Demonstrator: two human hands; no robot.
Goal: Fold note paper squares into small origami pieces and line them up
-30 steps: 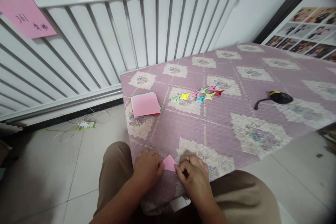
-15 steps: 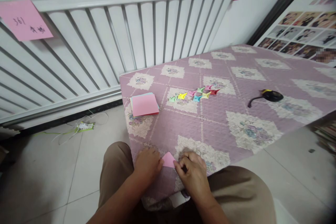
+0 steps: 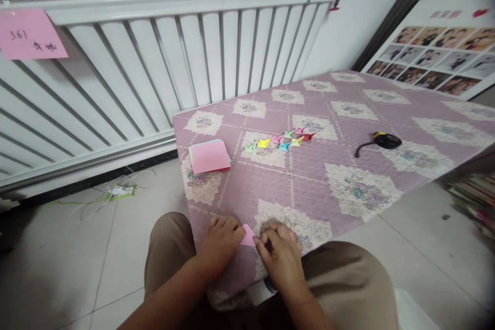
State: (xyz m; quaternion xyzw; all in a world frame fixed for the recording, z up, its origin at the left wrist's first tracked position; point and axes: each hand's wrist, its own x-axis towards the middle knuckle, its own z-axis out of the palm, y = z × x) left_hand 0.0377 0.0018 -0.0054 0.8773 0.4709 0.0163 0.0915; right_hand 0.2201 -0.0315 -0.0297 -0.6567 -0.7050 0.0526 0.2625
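Note:
A small piece of folded pink paper [image 3: 248, 236] lies near the front edge of the cloth-covered table [image 3: 266, 185], its point turned away from me. My left hand [image 3: 221, 241] has its fingers curled and covers the paper's left side, pressing it to the table. On the right corner, the thumb and bent index finger of my right hand [image 3: 281, 252] pinch the paper. Both hands hide parts of it. Farther off, several small folded paper shapes [image 3: 284, 146] in green, yellow, pink, blue and red sit in a cluster.
A stack of coloured paper squares [image 3: 211, 156] lies at the table's left. To the right is a black object with a curved tail [image 3: 386, 141]. Behind stand a white radiator [image 3: 216, 56] and a photo board [image 3: 433, 54]. Cables [image 3: 119, 191] lie on the floor.
My left hand has slid a little right over the pink paper, so less of it shows. The right hand keeps its pinch. The camera view has shifted slightly.

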